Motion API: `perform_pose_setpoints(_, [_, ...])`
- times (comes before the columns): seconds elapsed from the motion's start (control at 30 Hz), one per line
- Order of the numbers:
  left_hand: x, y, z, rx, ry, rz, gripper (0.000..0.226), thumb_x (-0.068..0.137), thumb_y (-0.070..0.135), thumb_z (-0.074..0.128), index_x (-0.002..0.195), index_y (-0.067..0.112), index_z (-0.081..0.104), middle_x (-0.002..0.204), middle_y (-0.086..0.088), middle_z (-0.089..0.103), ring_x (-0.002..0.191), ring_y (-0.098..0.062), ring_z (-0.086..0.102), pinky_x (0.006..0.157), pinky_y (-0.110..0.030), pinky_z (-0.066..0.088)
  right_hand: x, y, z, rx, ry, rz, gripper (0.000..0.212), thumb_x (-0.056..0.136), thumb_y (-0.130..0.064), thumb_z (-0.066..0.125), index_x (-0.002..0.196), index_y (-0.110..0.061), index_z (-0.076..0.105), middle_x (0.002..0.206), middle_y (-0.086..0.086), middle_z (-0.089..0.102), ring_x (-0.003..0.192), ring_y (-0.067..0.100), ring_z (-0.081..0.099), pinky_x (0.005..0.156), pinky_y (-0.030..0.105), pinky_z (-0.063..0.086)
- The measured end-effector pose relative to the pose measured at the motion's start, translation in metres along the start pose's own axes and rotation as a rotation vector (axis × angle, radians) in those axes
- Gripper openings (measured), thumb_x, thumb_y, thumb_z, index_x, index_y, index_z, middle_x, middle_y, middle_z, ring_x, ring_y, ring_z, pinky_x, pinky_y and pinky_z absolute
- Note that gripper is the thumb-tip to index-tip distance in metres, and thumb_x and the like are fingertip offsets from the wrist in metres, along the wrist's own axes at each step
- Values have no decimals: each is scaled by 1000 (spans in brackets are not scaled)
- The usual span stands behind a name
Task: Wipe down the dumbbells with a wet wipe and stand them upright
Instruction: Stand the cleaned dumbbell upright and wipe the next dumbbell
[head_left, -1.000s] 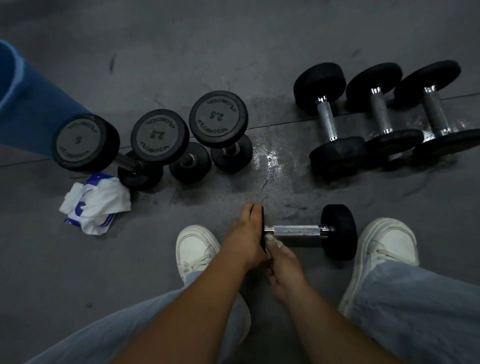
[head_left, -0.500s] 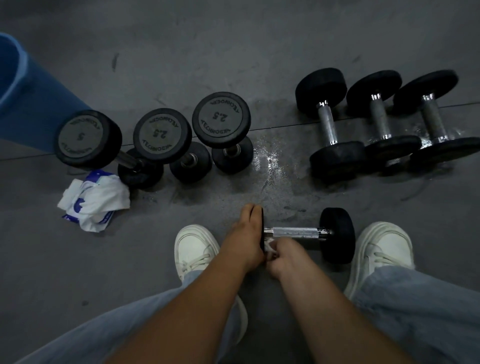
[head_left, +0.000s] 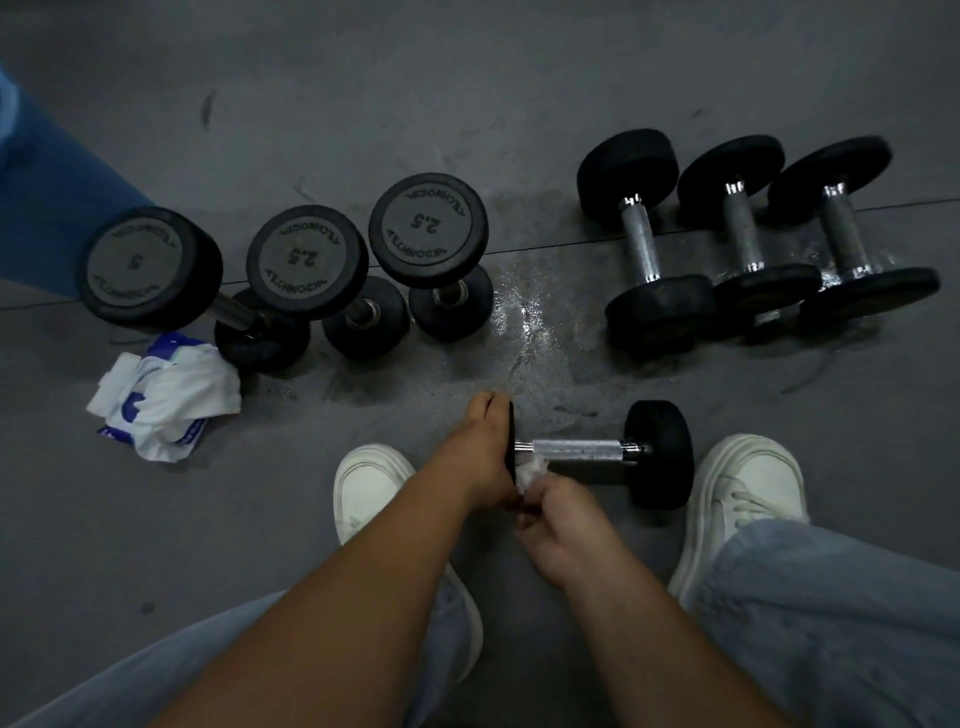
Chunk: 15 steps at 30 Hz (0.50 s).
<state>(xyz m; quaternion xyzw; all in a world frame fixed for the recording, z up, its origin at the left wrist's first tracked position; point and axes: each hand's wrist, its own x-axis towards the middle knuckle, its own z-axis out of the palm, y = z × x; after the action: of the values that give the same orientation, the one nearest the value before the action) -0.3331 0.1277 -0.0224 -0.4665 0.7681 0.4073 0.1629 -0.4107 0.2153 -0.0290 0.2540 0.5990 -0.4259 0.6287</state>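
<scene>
Black dumbbell (head_left: 658, 454) lies on its side between two white shoes (head_left: 369, 488); the left hand (head_left: 483, 452) curls its fingers over the left head, while the right hand (head_left: 563, 525) pinches a crumpled wet wipe (head_left: 531, 470) (white) against the handle's left end.
</scene>
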Motion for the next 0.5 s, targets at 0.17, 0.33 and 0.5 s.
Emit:
perform_pose_setpoints(0.17, [-4,-3,9,-14,37,-8,117,66,28,85,154,16,10,157,0,6,130,-33,46,107,-39,41,15,7,2,-88,42,-86,11,94,-21,61,90,-12,65,66,2,59,48,10,45,41,19,29])
perform_pose_setpoints(0.33, [-8,-1,13,-13,74,-9,111,70,29,82,154,16,11,159,-3,5,129,-35,47,107,-38,41,6,3,3,-81,92,-150,23,95,-21,60,74,-13,59,55,-1,49,33,3,41,33,16,29])
perform_pose_setpoints(0.5, [-19,4,13,85,50,-28,118,67,18,85,156,16,7,162,-3,-1,132,-35,45,108,-38,40,-10,7,-29,190,227,-193,22,97,-5,51,78,-15,52,56,6,48,31,5,41,31,13,30])
